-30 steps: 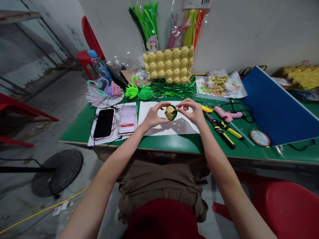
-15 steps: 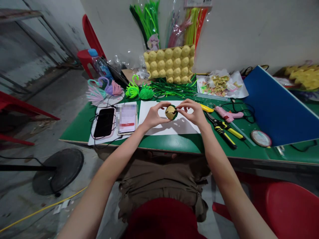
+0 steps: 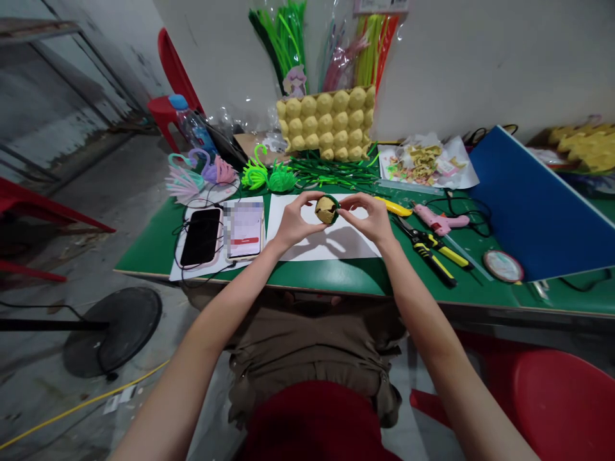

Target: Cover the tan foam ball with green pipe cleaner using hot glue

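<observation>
Between my hands, above a white sheet of paper [image 3: 307, 251], is a yellow egg-carton cup [image 3: 325, 210] with a dark green rim along its right side and a torn gap in its face. My left hand [image 3: 294, 221] grips it from the left, thumb below and fingers above. At its right edge, the fingertips of my right hand [image 3: 366, 216] are pinched against the green rim. Whether they hold a small piece there is too small to tell. Behind lie dark green pipe cleaners [image 3: 336, 171] and a yellow egg tray [image 3: 331, 121] standing upright.
Two phones, one a black-screened phone [image 3: 202, 235], lie left with cables. Pipe-cleaner swans [image 3: 269, 176] stand behind them. To the right are yellow-black pliers [image 3: 432, 253], a pink glue gun [image 3: 439, 221], a tape roll [image 3: 502, 266] and a leaning blue board [image 3: 542, 205].
The egg-carton cup has shifted slightly left and up and turned a little. My right hand's fingers have moved down along its right edge and drawn closer together.
</observation>
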### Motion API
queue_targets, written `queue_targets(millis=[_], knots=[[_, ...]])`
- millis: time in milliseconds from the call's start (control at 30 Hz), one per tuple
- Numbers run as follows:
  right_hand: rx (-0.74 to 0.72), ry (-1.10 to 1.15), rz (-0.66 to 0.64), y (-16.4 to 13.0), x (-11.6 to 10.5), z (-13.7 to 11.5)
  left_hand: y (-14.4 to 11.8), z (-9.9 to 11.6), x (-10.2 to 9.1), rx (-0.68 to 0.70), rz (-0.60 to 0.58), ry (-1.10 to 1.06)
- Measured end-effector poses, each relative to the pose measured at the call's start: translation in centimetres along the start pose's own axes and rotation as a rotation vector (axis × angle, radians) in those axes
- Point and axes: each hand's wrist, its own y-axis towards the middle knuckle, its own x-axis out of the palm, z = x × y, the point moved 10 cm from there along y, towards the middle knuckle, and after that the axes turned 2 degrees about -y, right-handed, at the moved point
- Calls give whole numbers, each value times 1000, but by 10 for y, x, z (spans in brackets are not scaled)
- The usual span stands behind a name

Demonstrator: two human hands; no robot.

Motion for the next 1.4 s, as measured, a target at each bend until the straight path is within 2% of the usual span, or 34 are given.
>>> queue_targets(millis=[167, 800, 1400], knots=[[-23, -17, 19, 0, -1, -2, 0, 3, -1, 41, 29, 0], [-7, 26, 32, 1, 2, 4, -2, 0, -3, 33, 68, 53], [-102, -14, -14, -1, 2, -10, -3, 3, -3, 44, 61, -10]])
